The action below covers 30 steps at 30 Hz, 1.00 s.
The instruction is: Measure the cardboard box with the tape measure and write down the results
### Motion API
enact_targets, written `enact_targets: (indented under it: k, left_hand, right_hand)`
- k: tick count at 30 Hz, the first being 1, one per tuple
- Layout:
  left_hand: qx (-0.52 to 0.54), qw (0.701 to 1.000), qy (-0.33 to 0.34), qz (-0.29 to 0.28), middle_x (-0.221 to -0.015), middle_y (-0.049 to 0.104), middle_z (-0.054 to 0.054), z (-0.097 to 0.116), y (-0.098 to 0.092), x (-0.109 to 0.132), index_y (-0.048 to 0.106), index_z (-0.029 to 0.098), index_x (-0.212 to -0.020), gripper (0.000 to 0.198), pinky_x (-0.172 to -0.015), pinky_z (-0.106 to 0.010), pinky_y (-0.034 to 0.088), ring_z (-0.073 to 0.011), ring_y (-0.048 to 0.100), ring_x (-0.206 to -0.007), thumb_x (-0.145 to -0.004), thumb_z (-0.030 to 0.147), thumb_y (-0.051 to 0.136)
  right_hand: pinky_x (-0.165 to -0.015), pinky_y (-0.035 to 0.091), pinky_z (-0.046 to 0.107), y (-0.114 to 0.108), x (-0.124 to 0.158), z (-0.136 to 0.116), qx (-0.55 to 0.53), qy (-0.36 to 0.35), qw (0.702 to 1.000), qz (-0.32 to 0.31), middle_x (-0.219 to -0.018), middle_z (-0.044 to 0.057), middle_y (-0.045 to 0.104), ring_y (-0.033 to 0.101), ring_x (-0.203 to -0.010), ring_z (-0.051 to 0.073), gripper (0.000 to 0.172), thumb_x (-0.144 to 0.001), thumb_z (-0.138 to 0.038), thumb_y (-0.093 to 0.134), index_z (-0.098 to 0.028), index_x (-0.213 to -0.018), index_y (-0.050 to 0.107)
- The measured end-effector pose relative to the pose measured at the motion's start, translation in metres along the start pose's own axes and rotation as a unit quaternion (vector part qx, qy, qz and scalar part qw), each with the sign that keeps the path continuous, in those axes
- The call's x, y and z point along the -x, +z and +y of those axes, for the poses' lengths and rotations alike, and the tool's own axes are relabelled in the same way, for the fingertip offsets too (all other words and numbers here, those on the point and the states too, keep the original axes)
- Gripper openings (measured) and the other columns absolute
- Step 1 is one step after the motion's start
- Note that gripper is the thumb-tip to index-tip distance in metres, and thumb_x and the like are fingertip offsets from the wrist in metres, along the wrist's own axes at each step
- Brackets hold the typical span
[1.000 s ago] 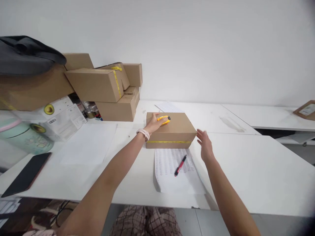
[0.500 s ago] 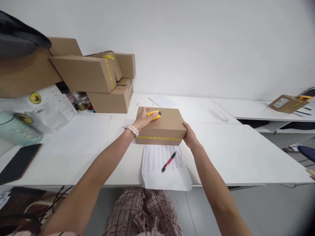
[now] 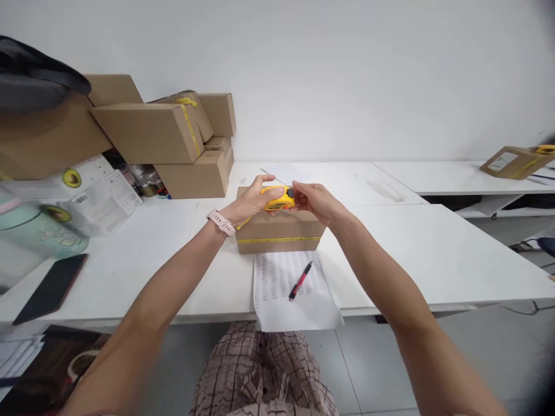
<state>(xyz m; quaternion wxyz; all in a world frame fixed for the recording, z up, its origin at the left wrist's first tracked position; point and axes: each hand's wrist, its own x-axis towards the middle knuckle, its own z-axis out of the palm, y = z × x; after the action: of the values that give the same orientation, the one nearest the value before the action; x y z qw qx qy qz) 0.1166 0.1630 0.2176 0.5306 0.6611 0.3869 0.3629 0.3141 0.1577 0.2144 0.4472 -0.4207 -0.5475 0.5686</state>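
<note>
My left hand [image 3: 254, 201], with a pale pink watch band on the wrist, grips a yellow and black tape measure [image 3: 277, 198], thumb across its case. The fingers of my right hand [image 3: 315, 201] are bent together at the case's black end; what exactly they pinch is partly hidden. Below both hands a closed cardboard box [image 3: 280, 231] lies on the table, a yellow marked tape along its front side. A short yellow strip [image 3: 243, 223] shows beside my left wrist. In front of the box, a red and black pen [image 3: 300, 281] rests on a printed sheet [image 3: 277, 306].
Several cardboard boxes [image 3: 143, 133] are stacked at the left against the wall. White avocado-print boxes [image 3: 99, 199], a mint-green bottle [image 3: 52, 228] and a dark flat phone-like slab [image 3: 52, 289] are at the left. Another cardboard box [image 3: 511, 162] sits on the right-hand surface.
My left hand has raised the tape measure from the box top and turned it. My right hand has left the box's right side and come to the tape measure.
</note>
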Motion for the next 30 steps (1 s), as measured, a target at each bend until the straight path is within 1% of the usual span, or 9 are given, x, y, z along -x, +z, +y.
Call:
enact_targets:
  k: [4,7,10,14,17,19,21,24,30]
  left_hand:
    - [-0.035,0.999,-0.006,-0.014,-0.107,0.072,-0.011,-0.001,-0.013,0.000,0.037,0.019,-0.143,0.074,-0.078,-0.040,0.056,-0.0270,0.072,-0.092,-0.085,0.049,0.070]
    - [-0.023,1.000,-0.014,-0.002,-0.106,0.072,-0.010,-0.001,-0.031,-0.002,0.038,0.019,-0.142,0.074,-0.073,-0.035,0.056,-0.0249,0.072,-0.093,-0.083,0.047,0.072]
    - [-0.013,0.997,-0.026,0.069,-0.108,0.071,-0.009,-0.004,-0.063,-0.004,0.041,0.019,-0.139,0.071,-0.063,-0.029,0.055,-0.0242,0.071,-0.093,-0.081,0.044,0.074]
    - [-0.012,0.986,-0.057,0.159,-0.100,0.070,-0.008,-0.021,-0.115,-0.002,0.050,0.018,-0.125,0.061,-0.049,-0.025,0.050,-0.0204,0.070,-0.074,-0.075,0.040,0.077]
    - [-0.001,0.985,-0.063,0.161,-0.093,0.070,-0.005,-0.042,-0.145,0.005,0.060,0.017,-0.107,0.046,-0.045,-0.023,0.049,-0.0175,0.069,-0.066,-0.072,0.042,0.078]
    - [0.002,0.987,-0.071,0.145,-0.087,0.070,-0.004,-0.055,-0.156,0.008,0.064,0.016,-0.097,0.041,-0.043,-0.021,0.048,-0.0162,0.067,-0.062,-0.070,0.045,0.078]
    - [0.009,0.988,-0.084,0.130,-0.083,0.071,-0.005,-0.064,-0.162,0.009,0.067,0.016,-0.093,0.041,-0.042,-0.021,0.047,-0.0161,0.066,-0.059,-0.070,0.047,0.077]
    - [0.027,0.987,-0.091,0.128,-0.085,0.072,-0.005,-0.069,-0.159,0.004,0.068,0.017,-0.096,0.042,-0.044,-0.023,0.051,-0.0173,0.067,-0.062,-0.069,0.048,0.078]
    - [0.028,0.981,-0.089,0.170,-0.093,0.069,-0.003,-0.065,-0.144,-0.011,0.062,0.019,-0.104,0.047,-0.049,-0.023,0.053,-0.0162,0.068,-0.070,-0.068,0.040,0.083]
  right_hand:
    - [-0.061,0.054,0.023,0.001,-0.006,-0.001,0.006,0.029,0.999,0.021,-0.071,0.006,0.065,0.059,-0.063,0.012,0.032,-0.093,-0.039,0.068,-0.011,-0.077,0.072]
    - [-0.056,0.050,0.020,-0.015,-0.011,0.000,-0.010,0.018,0.999,0.043,-0.070,0.003,0.063,0.053,-0.057,0.008,0.024,-0.088,-0.034,0.075,-0.012,-0.078,0.071]
    - [-0.053,0.047,0.017,-0.045,-0.014,0.004,-0.037,-0.010,0.995,0.094,-0.068,0.000,0.058,0.049,-0.057,0.006,0.020,-0.079,-0.024,0.083,-0.014,-0.074,0.067]
    - [-0.051,0.044,0.018,-0.083,-0.017,0.025,-0.011,-0.013,0.978,0.206,-0.063,-0.002,0.054,0.047,-0.056,0.007,0.019,-0.079,-0.021,0.081,-0.015,-0.072,0.064]
    - [-0.050,0.042,0.020,-0.094,-0.026,0.047,0.026,-0.002,0.964,0.265,-0.059,-0.002,0.053,0.046,-0.055,0.007,0.020,-0.080,-0.020,0.078,-0.017,-0.070,0.061]
    - [-0.052,0.041,0.021,-0.094,-0.034,0.059,0.051,0.000,0.958,0.281,-0.059,-0.002,0.053,0.046,-0.056,0.008,0.020,-0.079,-0.021,0.077,-0.017,-0.069,0.059]
    - [-0.054,0.041,0.022,-0.090,-0.043,0.068,0.074,-0.010,0.954,0.289,-0.062,-0.002,0.055,0.047,-0.058,0.008,0.020,-0.078,-0.024,0.076,-0.017,-0.070,0.058]
    - [-0.056,0.042,0.023,-0.086,-0.053,0.074,0.097,-0.027,0.950,0.297,-0.070,-0.002,0.058,0.048,-0.059,0.008,0.017,-0.079,-0.027,0.072,-0.018,-0.073,0.058]
    - [-0.059,0.044,0.025,-0.081,-0.055,0.073,0.152,0.056,0.944,0.287,-0.084,0.004,0.066,0.057,-0.072,0.014,0.016,-0.075,-0.029,0.074,-0.019,-0.081,0.062]
